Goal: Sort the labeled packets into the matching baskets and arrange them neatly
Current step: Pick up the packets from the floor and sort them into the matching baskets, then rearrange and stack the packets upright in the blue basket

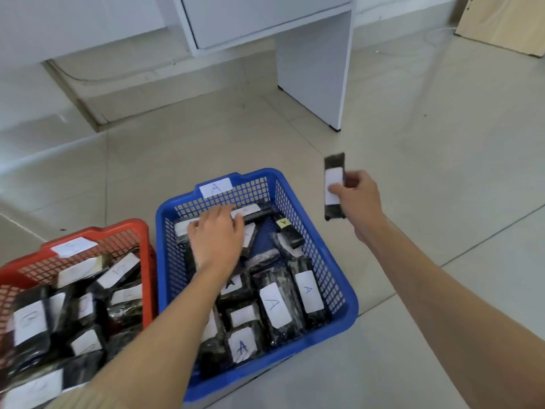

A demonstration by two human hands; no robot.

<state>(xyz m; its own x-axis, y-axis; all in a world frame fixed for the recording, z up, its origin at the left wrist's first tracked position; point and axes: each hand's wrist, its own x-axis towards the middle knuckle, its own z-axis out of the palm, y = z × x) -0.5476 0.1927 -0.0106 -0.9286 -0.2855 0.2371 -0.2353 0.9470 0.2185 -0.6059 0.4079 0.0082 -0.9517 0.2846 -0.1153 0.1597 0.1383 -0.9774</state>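
Observation:
A blue basket (339, 278) tagged "A" stands on the floor at centre, holding several black packets with white labels, most reading "A" (275, 305). Left of it a red basket (97, 231) with a faint white tag holds several more black labelled packets (29, 323). My left hand (216, 237) lies palm down inside the blue basket, fingers resting on packets at its far end. My right hand (355, 199) holds a black packet (334, 172) with a white label upright in the air, to the right of the blue basket; its letter is not readable.
A white desk leg panel (315, 63) and a drawer unit (250, 22) stand behind the baskets. A cardboard sheet (507, 22) leans at the far right. Pale floor tiles (442, 128) stretch to the right of the blue basket.

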